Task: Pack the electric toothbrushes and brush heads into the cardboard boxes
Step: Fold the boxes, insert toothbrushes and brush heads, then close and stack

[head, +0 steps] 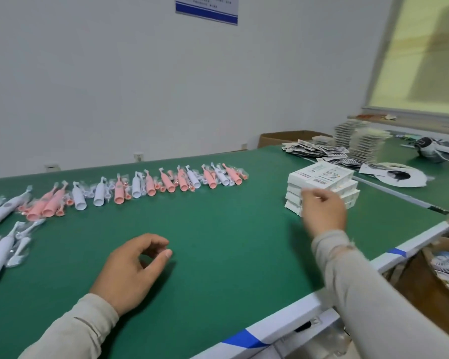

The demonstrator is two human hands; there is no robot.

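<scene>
At the stack of white boxes (322, 187) the right hand (323, 211) touches (grip unclear); left hand (132, 270) rests loosely curled, empty.

A: Which colours lie on the table (218, 229)?

B: Its top is dark green, with a white edge carrying blue tape marks (244, 339). At ten o'clock, the toothbrushes (130, 190) are pink and white in mixed order.

A: And at two o'clock?

B: The stacked boxes (322, 182) are white with a black barcode. Both sleeves (373, 294) are beige.
</scene>
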